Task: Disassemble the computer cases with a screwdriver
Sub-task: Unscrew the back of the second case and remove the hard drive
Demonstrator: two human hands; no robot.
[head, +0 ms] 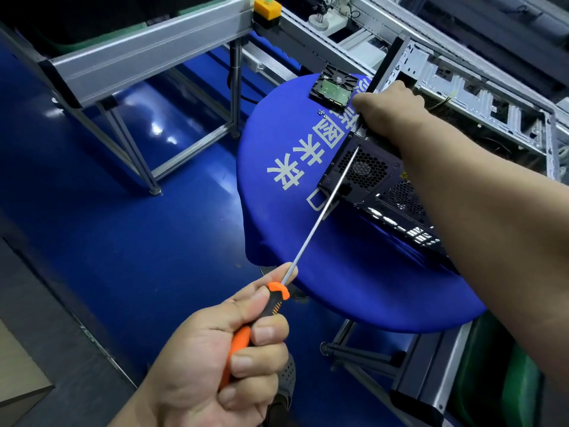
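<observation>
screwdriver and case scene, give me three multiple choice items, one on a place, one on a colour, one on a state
1. Where does the hard drive lie?
A. on the blue table cover, beyond the case
B. inside the case
C. on the floor

2. What colours is the handle of the screwdriver?
A. green and white
B. orange and black
C. all red

3. What is the left hand doing?
A. hanging idle and open
B. resting flat on the floor
C. gripping the screwdriver

Key:
1. A, the drive sits on the blue table cover, apart from the black computer case.
2. B, orange grip with black sections shows between the fingers.
3. C, its fingers curl round the handle, the shaft reaching to the case's rear corner, while the right hand holds the case's top edge.
</observation>
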